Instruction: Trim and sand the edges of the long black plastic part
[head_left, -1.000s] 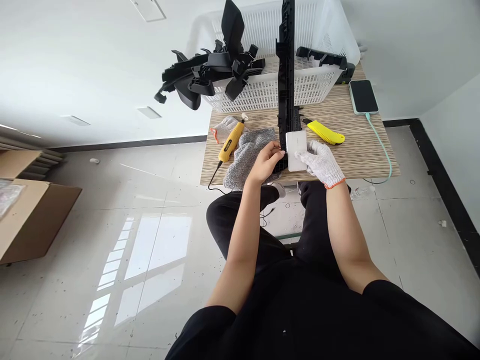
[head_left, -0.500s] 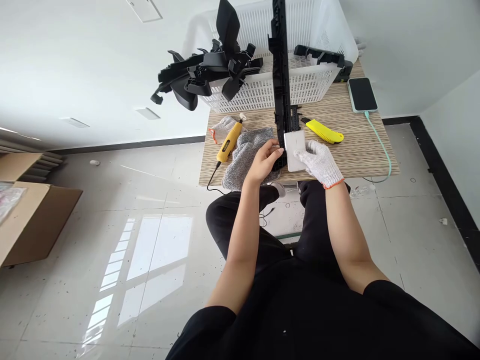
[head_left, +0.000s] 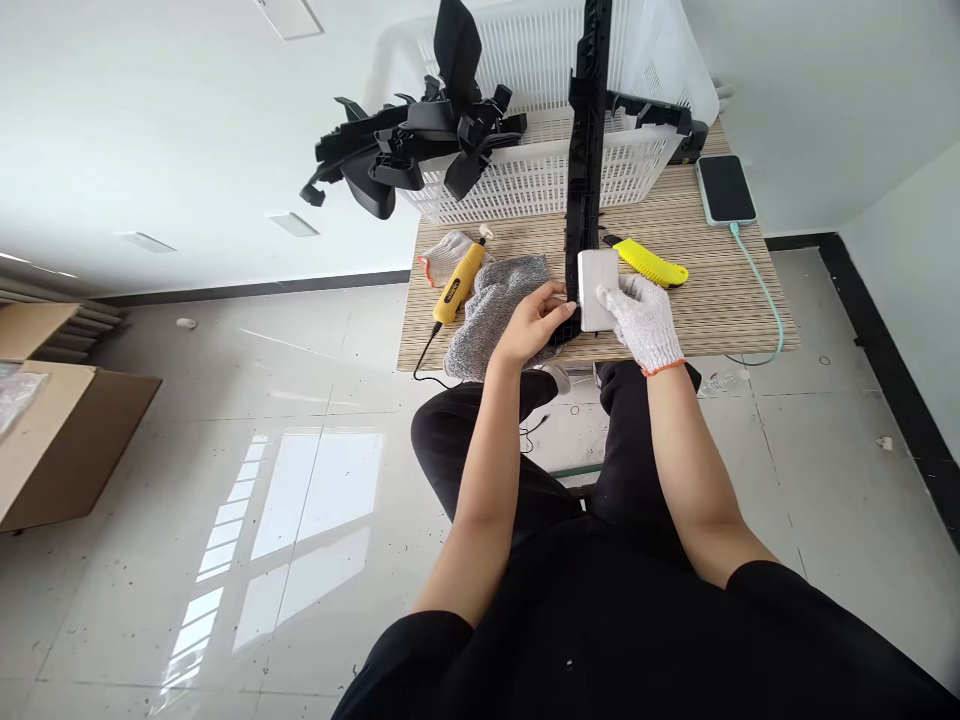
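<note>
Two hands are busy at a small striped table. Far to the left, a brown box sits on the shiny floor. Up higher, a heap of black parts hangs over the left edge of a white basket. On the table's left end lies a yellow tool with a black cord, and a white glove lies just beside it. Next to them is a grey cloth.

The left hand is bare. It rests on the cloth and its fingers are curled around the low end of a long black bar. The bar stands up tall, with its low end at the table and its top leaning over the basket. A white block is pressed flat against the bar, near its low end. The right hand wears a white glove and holds that block, fingers closed on it.

Just behind the right hand lies a yellow knife. More black parts rest on the basket's right side. Farther right, a phone lies on the table corner, with a green cable running down from it.
</note>
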